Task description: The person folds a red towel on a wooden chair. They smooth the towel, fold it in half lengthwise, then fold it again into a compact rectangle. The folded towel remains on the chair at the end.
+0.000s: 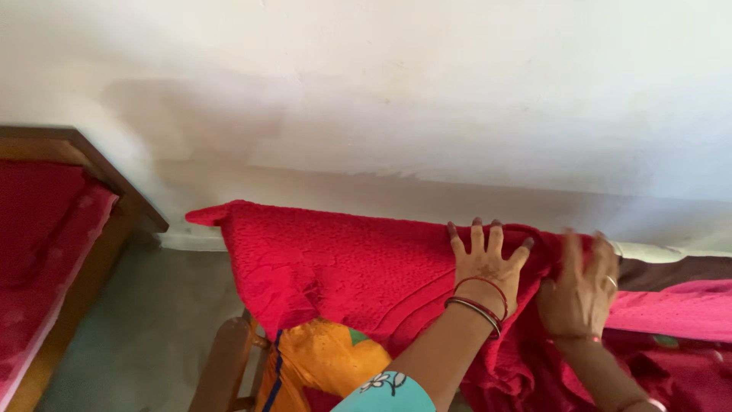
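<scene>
Left hand: flat on the red cloth, fingers spread wide, palm down near the cloth's far edge by the wall. It grips nothing; it presses. Bangles sit at the wrist.

Right hand: just beside the left, blurred. The fingers look curled into a bunched fold of the same cloth, but I cannot tell for sure whether they pinch it or only rest on it.

Red cloth: a thick, textured spread, lying over the end of a bed or bench along the wall. Its left corner sticks out free above the floor. The stretch left of the hands lies fairly smooth; under and right of the hands it piles into folds.

Below it: an orange cloth shows under the red one's near edge, with a wooden frame beside it.

Right side: a pink cloth runs off to the right, touching the red heap.

Left side: another bed with a red cover and a dark wooden rail, well apart from the hands.

Doing it well, as I judge it: keep the flat hand as the anchor and let the other draw the bunched part away from it, so the creases run out instead of shifting along. Work from the wall edge toward the near edge. Mind the free corner; a hard tug could slide the whole spread off.
</scene>
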